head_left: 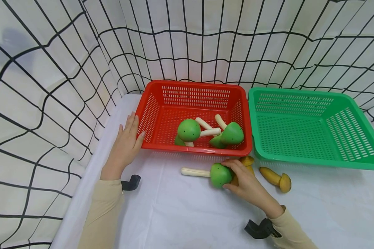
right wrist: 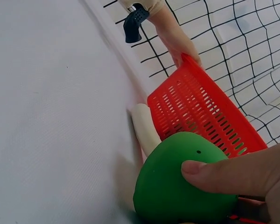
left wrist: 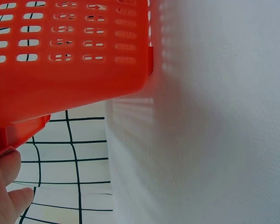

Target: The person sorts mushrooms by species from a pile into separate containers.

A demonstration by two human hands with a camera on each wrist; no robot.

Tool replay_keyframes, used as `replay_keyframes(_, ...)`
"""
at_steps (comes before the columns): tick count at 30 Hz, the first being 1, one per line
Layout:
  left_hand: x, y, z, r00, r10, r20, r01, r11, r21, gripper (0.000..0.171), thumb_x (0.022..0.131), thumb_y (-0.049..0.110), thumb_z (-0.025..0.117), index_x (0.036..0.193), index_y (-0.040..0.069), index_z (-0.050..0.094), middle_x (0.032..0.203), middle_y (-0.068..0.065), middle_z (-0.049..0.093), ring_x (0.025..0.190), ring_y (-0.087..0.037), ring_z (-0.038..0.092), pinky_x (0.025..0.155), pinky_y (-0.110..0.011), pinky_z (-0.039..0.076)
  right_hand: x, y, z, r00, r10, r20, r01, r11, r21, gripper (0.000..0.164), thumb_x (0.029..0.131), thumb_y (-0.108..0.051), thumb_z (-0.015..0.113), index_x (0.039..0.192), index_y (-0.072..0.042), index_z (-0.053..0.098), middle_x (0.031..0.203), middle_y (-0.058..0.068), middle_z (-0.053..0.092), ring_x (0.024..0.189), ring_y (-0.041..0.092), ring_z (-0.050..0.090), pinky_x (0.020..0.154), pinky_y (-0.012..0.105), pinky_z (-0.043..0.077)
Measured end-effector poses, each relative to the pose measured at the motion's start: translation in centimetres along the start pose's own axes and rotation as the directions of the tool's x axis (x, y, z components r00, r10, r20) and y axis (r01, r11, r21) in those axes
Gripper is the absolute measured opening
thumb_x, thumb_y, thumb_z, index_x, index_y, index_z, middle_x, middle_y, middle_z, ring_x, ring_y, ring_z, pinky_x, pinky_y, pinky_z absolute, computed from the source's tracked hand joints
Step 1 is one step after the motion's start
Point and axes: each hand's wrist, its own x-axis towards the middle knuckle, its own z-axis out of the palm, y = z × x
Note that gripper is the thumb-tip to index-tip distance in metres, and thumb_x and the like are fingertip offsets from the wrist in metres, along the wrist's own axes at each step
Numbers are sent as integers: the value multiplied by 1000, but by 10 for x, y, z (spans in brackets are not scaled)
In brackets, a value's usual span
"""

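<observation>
My right hand (head_left: 244,183) grips the green cap of a toy mushroom (head_left: 219,175) on the white cloth, just in front of the red basket (head_left: 193,149). Its pale stem points left. In the right wrist view, the thumb (right wrist: 210,175) presses the green cap (right wrist: 172,182). My left hand (head_left: 126,143) rests on the left rim of the red basket with its fingers extended. Several green-capped toy mushrooms (head_left: 188,130) with pale stems lie inside that basket, towards its front right. Yellow-brown toy mushrooms (head_left: 247,161) lie partly hidden behind my right hand.
A green basket (head_left: 319,163) stands against the red one on the right. Before it, another yellow-brown mushroom (head_left: 272,177) lies on the white cloth (head_left: 180,214). Black netting (head_left: 202,34) over white sheeting rises behind the baskets and along the left side.
</observation>
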Motion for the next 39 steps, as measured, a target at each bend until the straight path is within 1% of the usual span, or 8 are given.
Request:
replay_keyframes(5, -1, 0, 0, 1000, -5, 2, 5, 1000, 2, 62, 101, 27, 37, 147, -8, 15, 155, -22, 11, 142, -34, 9, 110, -59, 8, 0, 0, 1, 1000, 22, 7, -22, 1000, -8, 61, 68, -4, 84, 121, 0, 55, 118, 10, 55, 108, 27, 55, 90, 46, 46)
replay_keyframes(9, -1, 1, 0, 1000, -11, 6, 11, 1000, 1, 62, 101, 27, 37, 147, -8, 15, 155, -21, 10, 142, -35, 9, 111, -58, 7, 0, 0, 1, 1000, 26, -1, -26, 1000, -4, 60, 66, -5, 85, 119, -1, 57, 117, 9, 56, 108, 26, 55, 89, 46, 47)
replay_keyframes(14, -1, 1, 0, 1000, -7, 6, 7, 1000, 1, 62, 101, 28, 37, 147, -8, 15, 155, -21, 11, 143, -33, 8, 110, -59, 9, -2, 0, 1, 1000, 16, -26, -15, 1000, 16, 61, 63, -7, 87, 117, -2, 59, 116, 8, 56, 109, 26, 54, 89, 46, 46)
replay_keyframes(18, -1, 0, 0, 1000, -4, 8, 4, 1000, -2, 62, 101, 28, 37, 147, -8, 14, 155, -21, 10, 143, -32, 6, 111, -58, 7, -3, 0, 0, 999, 3, -40, -2, 1000, 30, 61, 63, -8, 87, 117, -4, 60, 117, 6, 56, 110, 24, 54, 89, 45, 46)
replay_keyframes(22, -1, 0, 0, 1000, -4, 9, 4, 1000, -7, 62, 101, 28, 36, 147, -8, 14, 155, -21, 9, 143, -32, 5, 111, -56, 5, -3, 0, 0, 999, -1, -45, 3, 999, 39, 61, 63, -8, 88, 117, -5, 60, 117, 5, 56, 109, 24, 54, 88, 45, 47)
replay_keyframes(30, -1, 0, 0, 1000, -4, 9, 4, 1000, -9, 62, 101, 28, 36, 147, -7, 14, 155, -20, 9, 143, -31, 5, 111, -56, 5, -3, -2, -1, 999, -2, -51, 5, 998, 56, 61, 62, -8, 88, 117, -5, 60, 117, 5, 57, 110, 24, 54, 87, 43, 48)
replay_keyframes(39, 0, -1, 2, 1000, 0, -2, 0, 1000, 2, 62, 101, 27, 38, 147, -8, 16, 155, -21, 11, 142, -35, 9, 110, -58, 9, -4, -4, -4, 998, -20, -62, 24, 998, 57, 61, 61, -9, 88, 116, -7, 61, 117, 3, 57, 108, 21, 55, 84, 39, 49)
